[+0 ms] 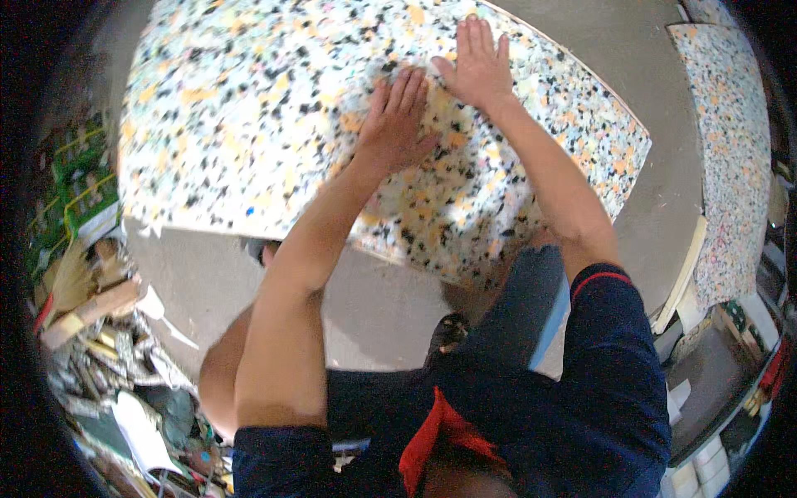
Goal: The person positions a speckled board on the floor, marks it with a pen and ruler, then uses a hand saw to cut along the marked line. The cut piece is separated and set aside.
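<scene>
A large, flat sheet of multicoloured speckled foam (224, 116) fills the upper middle of the view, white with black, orange and pastel flecks. My left hand (394, 120) lies flat on it near the centre, fingers extended. My right hand (480, 65) also rests flat on the foam, higher up and to the right, with fingers stretched out and thumb apart. Neither hand grips anything. My forearms cross the sheet's lower edge.
Another speckled foam piece (730, 133) lies at the far right beside pale strips (681, 274). On the left are green boxes (83, 183), a straw broom (73, 278) and piled scraps (100, 365). Below the sheet is grey floor (374, 307), with my legs on it.
</scene>
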{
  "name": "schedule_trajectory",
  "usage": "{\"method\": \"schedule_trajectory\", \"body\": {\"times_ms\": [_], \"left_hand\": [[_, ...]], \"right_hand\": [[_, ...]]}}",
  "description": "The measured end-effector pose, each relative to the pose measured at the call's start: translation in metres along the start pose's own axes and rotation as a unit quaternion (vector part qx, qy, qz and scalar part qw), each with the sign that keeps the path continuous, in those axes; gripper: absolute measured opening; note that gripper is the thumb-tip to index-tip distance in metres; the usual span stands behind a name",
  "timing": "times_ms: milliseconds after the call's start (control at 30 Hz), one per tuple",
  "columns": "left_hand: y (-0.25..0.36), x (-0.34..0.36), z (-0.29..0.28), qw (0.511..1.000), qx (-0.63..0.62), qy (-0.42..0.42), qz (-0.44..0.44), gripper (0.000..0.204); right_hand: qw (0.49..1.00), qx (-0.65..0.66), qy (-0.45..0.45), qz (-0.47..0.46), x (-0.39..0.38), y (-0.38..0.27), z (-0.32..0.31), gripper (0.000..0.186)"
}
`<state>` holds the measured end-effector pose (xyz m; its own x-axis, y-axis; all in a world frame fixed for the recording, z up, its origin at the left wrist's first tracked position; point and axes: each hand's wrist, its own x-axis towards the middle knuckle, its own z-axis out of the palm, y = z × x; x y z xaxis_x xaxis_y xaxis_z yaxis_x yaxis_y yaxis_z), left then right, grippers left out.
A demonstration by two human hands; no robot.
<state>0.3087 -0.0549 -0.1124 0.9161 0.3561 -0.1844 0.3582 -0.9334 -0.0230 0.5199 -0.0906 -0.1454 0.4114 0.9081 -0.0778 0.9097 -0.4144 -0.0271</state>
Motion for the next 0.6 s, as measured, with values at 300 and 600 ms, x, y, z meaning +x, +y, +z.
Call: {"method": "schedule_trajectory", "body": {"times_ms": [300, 600], "left_hand": [[0.047, 0.019, 0.024, 0.992, -0.113, 0.056, -0.024, 0.086], [0.019, 0.067, 0.0, 0.989, -0.138, 0.05, -0.021, 0.081]], "right_hand": [[0.998, 0.05, 0.039, 0.03, -0.084, 0.027, -0.004, 0.075], [0.991, 0.08, 0.108, 0.008, -0.09, 0.037, 0.013, 0.068]]}}
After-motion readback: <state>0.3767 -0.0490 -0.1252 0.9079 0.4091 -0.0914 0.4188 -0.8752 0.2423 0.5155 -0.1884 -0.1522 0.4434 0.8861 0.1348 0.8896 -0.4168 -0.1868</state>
